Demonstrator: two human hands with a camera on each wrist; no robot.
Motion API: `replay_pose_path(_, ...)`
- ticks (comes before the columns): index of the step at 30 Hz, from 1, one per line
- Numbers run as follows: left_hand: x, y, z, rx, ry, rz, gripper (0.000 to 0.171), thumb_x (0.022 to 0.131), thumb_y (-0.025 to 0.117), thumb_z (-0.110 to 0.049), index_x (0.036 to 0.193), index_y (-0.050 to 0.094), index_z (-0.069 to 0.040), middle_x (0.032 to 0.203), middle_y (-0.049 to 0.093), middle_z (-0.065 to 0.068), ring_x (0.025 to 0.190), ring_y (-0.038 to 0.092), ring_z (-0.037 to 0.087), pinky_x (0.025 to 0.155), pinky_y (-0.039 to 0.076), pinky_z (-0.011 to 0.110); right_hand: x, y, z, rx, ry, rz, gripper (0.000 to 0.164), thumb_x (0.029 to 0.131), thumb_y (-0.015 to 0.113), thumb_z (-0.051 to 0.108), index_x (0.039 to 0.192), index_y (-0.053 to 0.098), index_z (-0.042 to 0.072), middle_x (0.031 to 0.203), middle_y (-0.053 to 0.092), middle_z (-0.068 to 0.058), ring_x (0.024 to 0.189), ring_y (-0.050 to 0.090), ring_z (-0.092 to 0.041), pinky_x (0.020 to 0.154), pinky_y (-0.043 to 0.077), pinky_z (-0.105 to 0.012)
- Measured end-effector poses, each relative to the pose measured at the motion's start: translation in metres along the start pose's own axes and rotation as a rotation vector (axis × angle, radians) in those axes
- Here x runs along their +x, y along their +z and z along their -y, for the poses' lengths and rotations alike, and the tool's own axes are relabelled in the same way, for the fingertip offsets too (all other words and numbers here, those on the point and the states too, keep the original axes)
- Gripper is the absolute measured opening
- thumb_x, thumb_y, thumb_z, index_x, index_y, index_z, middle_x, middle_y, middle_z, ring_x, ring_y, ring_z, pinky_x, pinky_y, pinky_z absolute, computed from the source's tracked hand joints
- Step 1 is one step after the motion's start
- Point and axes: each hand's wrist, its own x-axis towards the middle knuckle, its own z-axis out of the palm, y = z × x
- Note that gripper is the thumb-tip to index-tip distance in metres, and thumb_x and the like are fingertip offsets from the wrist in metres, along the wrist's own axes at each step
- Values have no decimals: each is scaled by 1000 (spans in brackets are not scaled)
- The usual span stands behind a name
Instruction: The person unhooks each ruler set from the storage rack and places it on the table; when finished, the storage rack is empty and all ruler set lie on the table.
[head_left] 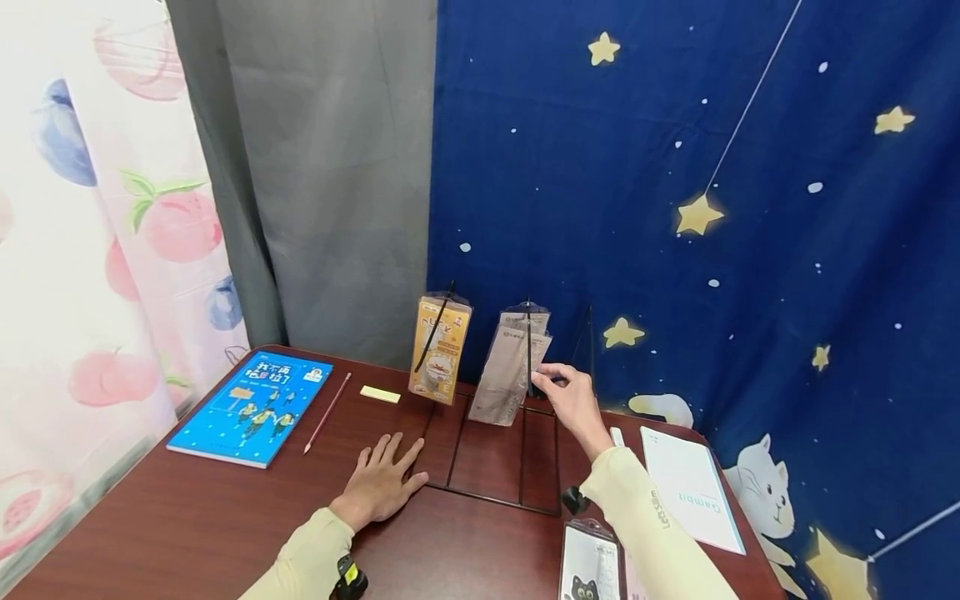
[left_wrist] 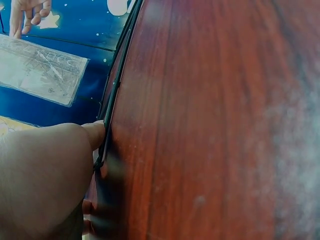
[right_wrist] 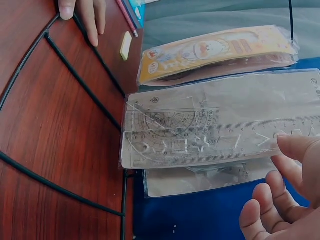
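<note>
My right hand (head_left: 576,408) is at the hanging ruler sets, thumb and forefinger pinching the edge of the front clear packet. This ruler set (right_wrist: 200,125) holds transparent rulers and a protractor shape on a pale card, and hangs tilted on a black wire rack (head_left: 487,498). Behind it, partly hidden, hangs a second similar packet (right_wrist: 210,182). Spread flat on the table, my left hand (head_left: 382,483) lies by the rack's front left corner, its thumb touching the base wire in the left wrist view.
A yellow-orange packet (head_left: 441,350) hangs on the rack's left hook. Left of it lie a yellow strip (head_left: 380,394), a pencil (head_left: 327,412) and a blue book (head_left: 251,408). On the right are a white notebook (head_left: 692,487) and a cat-print packet (head_left: 590,562). Curtains stand behind the table.
</note>
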Motion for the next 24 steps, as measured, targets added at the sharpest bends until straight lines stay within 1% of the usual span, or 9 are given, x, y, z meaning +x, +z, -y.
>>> replay_pose_path(3,-1,-4,-1,5,-6,-2,61,109,48,-45,160,41,-14,165,32,26,156,24,48,123,19,70,0,-1,4,-10,-29,8,26,94,77,28,113,80,10,122,74,-13,92,66,-21,76,51,-25)
replay_pose_path(8,0,-4,0,17,-9,-5,60,109,48,-45,160,41,-14,165,33,26,156,25,49,122,20,70,-1,0,7,-61,-108,-13,22,93,78,25,108,81,9,113,76,-14,89,69,-23,77,53,-27)
replay_pose_path(11,0,-5,-1,15,-10,-4,60,109,49,-44,160,41,-14,165,32,26,156,25,49,122,20,70,-2,2,7,-90,-134,-34,20,94,78,25,105,82,9,110,77,-12,85,69,-20,76,53,-28)
replay_pose_path(16,0,-4,-2,16,-9,7,60,109,48,-45,160,41,-14,165,32,26,156,25,48,122,20,70,-8,1,8,-92,-129,-56,17,94,78,24,102,83,10,109,76,-9,82,67,-15,74,52,-27)
replay_pose_path(21,0,-2,-2,6,-2,3,60,108,50,-43,160,41,-14,165,32,27,155,25,49,122,19,71,-19,-4,9,-66,-94,-36,17,94,78,28,102,82,13,112,75,-5,86,66,-13,76,52,-27)
replay_pose_path(24,0,-2,-2,-2,1,6,60,108,50,-42,160,41,-13,165,32,28,155,24,49,122,19,71,-27,-6,11,-58,-99,-23,15,95,77,29,100,81,15,112,74,-3,87,65,-12,77,53,-27)
